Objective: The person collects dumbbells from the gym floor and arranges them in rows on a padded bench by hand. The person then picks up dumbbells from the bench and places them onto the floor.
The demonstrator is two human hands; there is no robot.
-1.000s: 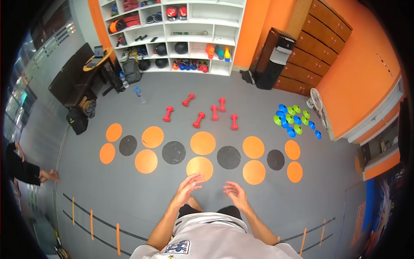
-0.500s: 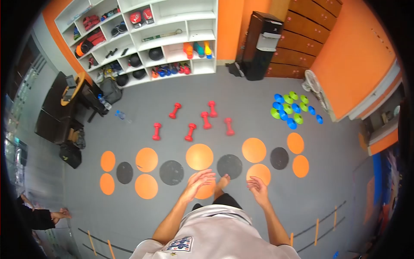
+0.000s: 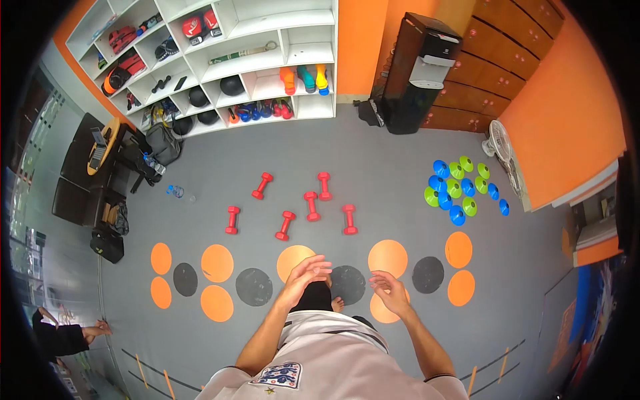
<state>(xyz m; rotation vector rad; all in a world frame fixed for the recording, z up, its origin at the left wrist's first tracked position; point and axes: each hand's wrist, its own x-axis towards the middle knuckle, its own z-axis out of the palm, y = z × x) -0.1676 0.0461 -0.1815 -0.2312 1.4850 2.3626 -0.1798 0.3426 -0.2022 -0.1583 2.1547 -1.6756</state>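
My left hand (image 3: 305,279) is held out in front of my body with its fingers stretched, and nothing is in it. Opposite it, my right hand (image 3: 391,291) hovers with fingers apart, also holding nothing. Beneath them on the grey floor lie orange discs (image 3: 387,259) and dark grey discs (image 3: 349,285) in a row. One bare foot (image 3: 338,305) shows near the dark disc between my hands; a dark-clad leg (image 3: 315,297) is partly behind my left hand. Farther ahead lie several red dumbbells (image 3: 312,207), out of reach of both hands.
Blue and green cones (image 3: 468,187) are spread at the right. White shelves (image 3: 311,35) with sports gear stand at the back, beside a black water dispenser (image 3: 417,73). A fan (image 3: 497,140), a bottle (image 3: 175,191) and a sofa (image 3: 73,180) flank the floor. Another person's hand (image 3: 98,329) is at left.
My leg on the left has come up into view, and the foot on the right sits closer to my body. Both hands stay raised and empty. The view has shifted slightly.
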